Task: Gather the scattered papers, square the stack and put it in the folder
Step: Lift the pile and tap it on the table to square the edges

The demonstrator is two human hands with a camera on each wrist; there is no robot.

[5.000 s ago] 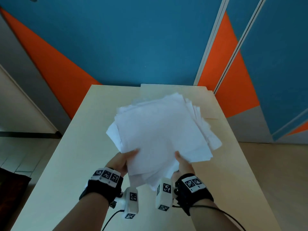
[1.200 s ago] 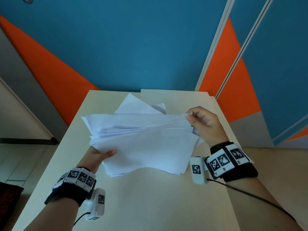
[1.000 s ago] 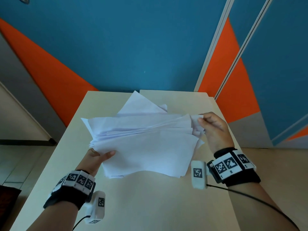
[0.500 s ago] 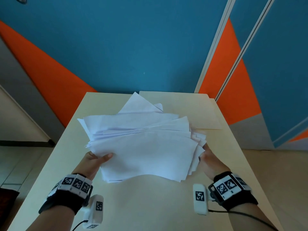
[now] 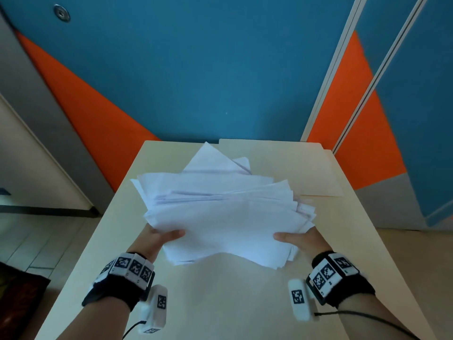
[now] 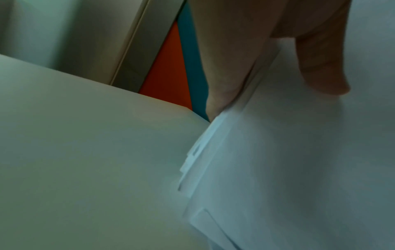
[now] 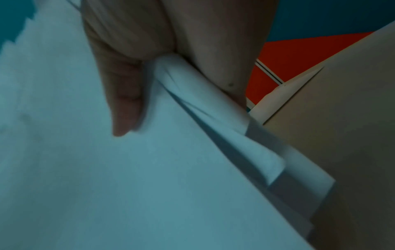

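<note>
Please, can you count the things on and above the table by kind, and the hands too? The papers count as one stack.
Paper stack: 1, held above the table, edges uneven
Folder: 1, flat at the far end of the table
Hands: 2, left hand, right hand
Table: 1
Total: 5

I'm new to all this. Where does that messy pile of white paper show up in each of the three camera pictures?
Head: the paper stack sits mid-frame, above the table, held between the left hand and the right hand.
Left wrist: the paper stack fills the right half, under the thumb.
Right wrist: the paper stack fills the left and centre.
Shared landmark: the orange wall panel.
</note>
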